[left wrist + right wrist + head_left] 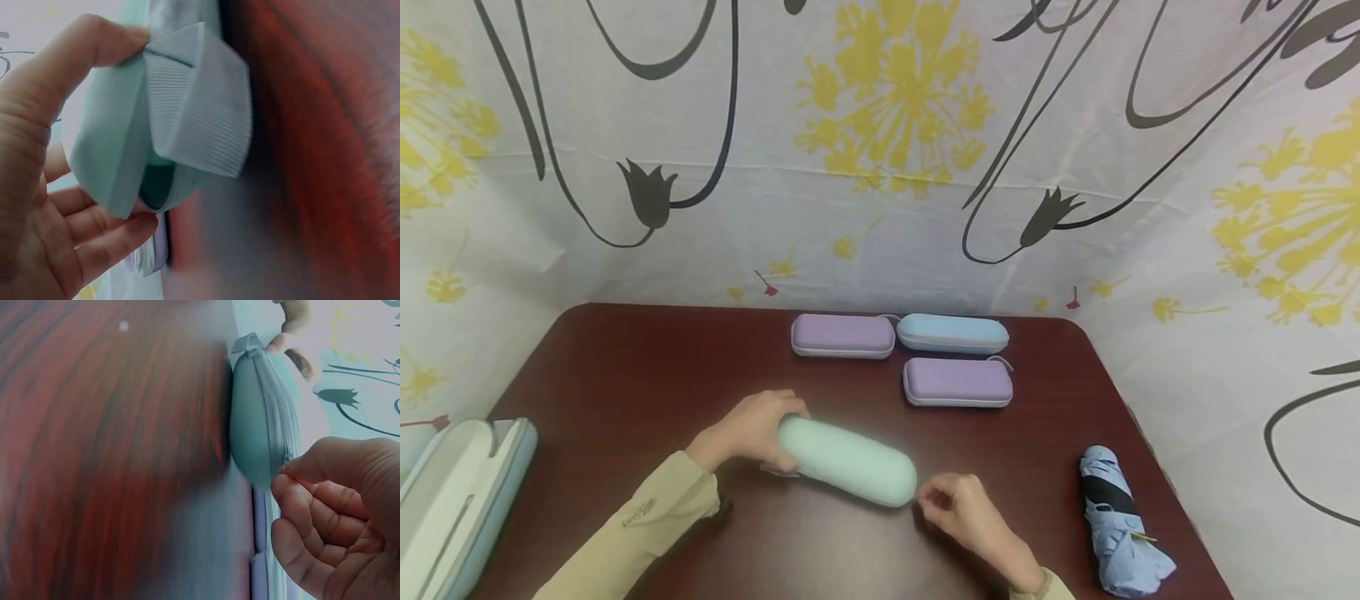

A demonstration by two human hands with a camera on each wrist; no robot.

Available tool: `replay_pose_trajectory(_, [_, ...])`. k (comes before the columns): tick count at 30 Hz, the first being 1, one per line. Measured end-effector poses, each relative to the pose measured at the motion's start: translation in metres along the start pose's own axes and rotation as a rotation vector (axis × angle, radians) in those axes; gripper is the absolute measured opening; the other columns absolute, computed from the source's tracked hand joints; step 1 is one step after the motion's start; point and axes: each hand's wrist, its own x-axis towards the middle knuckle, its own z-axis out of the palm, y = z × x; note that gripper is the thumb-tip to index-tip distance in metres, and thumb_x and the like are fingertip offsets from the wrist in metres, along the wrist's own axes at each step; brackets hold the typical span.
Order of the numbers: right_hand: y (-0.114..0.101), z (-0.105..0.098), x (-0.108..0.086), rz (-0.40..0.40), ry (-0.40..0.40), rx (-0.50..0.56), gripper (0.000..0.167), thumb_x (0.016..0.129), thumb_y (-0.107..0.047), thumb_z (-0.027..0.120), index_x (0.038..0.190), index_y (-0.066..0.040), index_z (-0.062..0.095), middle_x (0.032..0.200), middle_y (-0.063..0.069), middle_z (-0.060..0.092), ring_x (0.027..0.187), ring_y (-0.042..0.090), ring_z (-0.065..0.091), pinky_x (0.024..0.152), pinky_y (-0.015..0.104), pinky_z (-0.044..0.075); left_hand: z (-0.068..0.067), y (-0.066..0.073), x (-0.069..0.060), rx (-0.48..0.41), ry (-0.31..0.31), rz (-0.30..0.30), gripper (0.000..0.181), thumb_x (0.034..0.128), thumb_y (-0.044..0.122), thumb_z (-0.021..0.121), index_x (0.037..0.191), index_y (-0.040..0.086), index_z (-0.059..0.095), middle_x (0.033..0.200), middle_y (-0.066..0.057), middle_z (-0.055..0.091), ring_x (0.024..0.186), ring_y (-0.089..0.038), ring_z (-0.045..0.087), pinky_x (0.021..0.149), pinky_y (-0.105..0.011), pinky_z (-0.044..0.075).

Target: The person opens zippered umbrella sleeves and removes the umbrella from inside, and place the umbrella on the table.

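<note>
Mint case (850,462), left hand (756,429) gripping end; right hand (966,512) pinching zipper pull (287,459); 2 purple cases (958,382) beyond.

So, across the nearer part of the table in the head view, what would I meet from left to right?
White-and-blue object, left hand, mint-green case, right hand, blue umbrella.

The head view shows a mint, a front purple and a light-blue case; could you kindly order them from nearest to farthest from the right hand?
1. Mint case: just left of the right hand.
2. Front purple case: beyond the hand.
3. Light-blue case: behind that purple case.
</note>
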Motion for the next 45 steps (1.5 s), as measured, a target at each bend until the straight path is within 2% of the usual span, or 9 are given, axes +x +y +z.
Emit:
replay_pose_trajectory(7, [-0.001, 0.006, 0.003, 0.126, 0.062, -0.014, 0.018, 0.068, 0.008, 0.071, 0.072, -0.009, 0.066, 0.064, -0.009, 0.061, 0.057, -0.004, 0.05, 0.05, 0.013, 0.043, 0.005, 0.007, -0.012, -0.032, 0.059, -0.101, 0.052, 0.0534, 0.041, 0.084, 0.096, 0.016, 0.068, 0.086, 0.01, 0.057, 0.076, -0.009, 0.054, 0.064, -0.027, 0.047])
replay_pose_trajectory(9, [0.001, 0.007, 0.005, 0.158, 0.082, -0.015, 0.019, 0.068, 0.008, 0.071, 0.071, -0.01, 0.066, 0.063, -0.009, 0.061, 0.056, -0.004, 0.05, 0.049, 0.014, 0.043, 0.005, 0.007, -0.017, -0.055, 0.06, -0.101, 0.054, 0.0552, 0.039, 0.084, 0.1, 0.014, 0.068, 0.09, 0.008, 0.058, 0.079, -0.01, 0.056, 0.066, -0.028, 0.048])
replay_pose_trajectory(13, [0.002, 0.007, 0.009, 0.235, 0.086, -0.019, 0.018, 0.068, 0.007, 0.07, 0.071, -0.011, 0.067, 0.062, -0.009, 0.061, 0.056, -0.003, 0.05, 0.05, 0.017, 0.045, 0.005, 0.005, -0.025, -0.093, 0.044, -0.062, 0.057, 0.0574, 0.031, 0.084, 0.107, 0.008, 0.066, 0.097, 0.003, 0.059, 0.085, -0.013, 0.057, 0.07, -0.03, 0.05])
replay_pose_trajectory(17, [0.0, 0.007, 0.011, 0.283, 0.082, -0.012, 0.018, 0.069, 0.007, 0.069, 0.07, -0.011, 0.067, 0.062, -0.008, 0.061, 0.056, -0.001, 0.051, 0.051, 0.018, 0.046, 0.009, 0.006, -0.029, -0.083, 0.053, -0.056, 0.059, 0.0566, 0.029, 0.083, 0.108, 0.006, 0.065, 0.098, 0.002, 0.06, 0.085, -0.014, 0.057, 0.069, -0.03, 0.05])
replay_pose_trajectory(27, [-0.008, 0.018, 0.012, 0.246, 0.168, -0.016, 0.022, 0.064, 0.011, 0.071, 0.069, -0.01, 0.066, 0.06, -0.007, 0.06, 0.053, -0.001, 0.051, 0.049, 0.014, 0.044, 0.014, 0.014, -0.036, -0.051, 0.157, -0.11, 0.057, 0.0536, 0.032, 0.084, 0.102, 0.008, 0.067, 0.092, 0.004, 0.06, 0.078, -0.011, 0.057, 0.064, -0.027, 0.048])
replay_pose_trajectory(35, [-0.018, 0.031, 0.022, 0.21, 0.184, 0.013, 0.02, 0.066, 0.009, 0.072, 0.071, -0.009, 0.067, 0.061, -0.006, 0.061, 0.051, -0.001, 0.052, 0.049, 0.012, 0.042, 0.016, 0.016, -0.039, -0.059, 0.176, -0.14, 0.057, 0.0533, 0.033, 0.084, 0.102, 0.007, 0.068, 0.089, 0.005, 0.059, 0.076, -0.011, 0.056, 0.063, -0.027, 0.049])
replay_pose_trajectory(45, [-0.033, 0.048, 0.03, 0.155, 0.136, -0.001, 0.014, 0.067, 0.006, 0.073, 0.072, -0.006, 0.068, 0.061, -0.001, 0.064, 0.048, -0.006, 0.05, 0.049, 0.01, 0.043, 0.018, 0.016, -0.039, -0.056, 0.181, -0.152, 0.057, 0.0531, 0.033, 0.084, 0.101, 0.008, 0.067, 0.089, 0.006, 0.058, 0.076, -0.011, 0.056, 0.064, -0.028, 0.049])
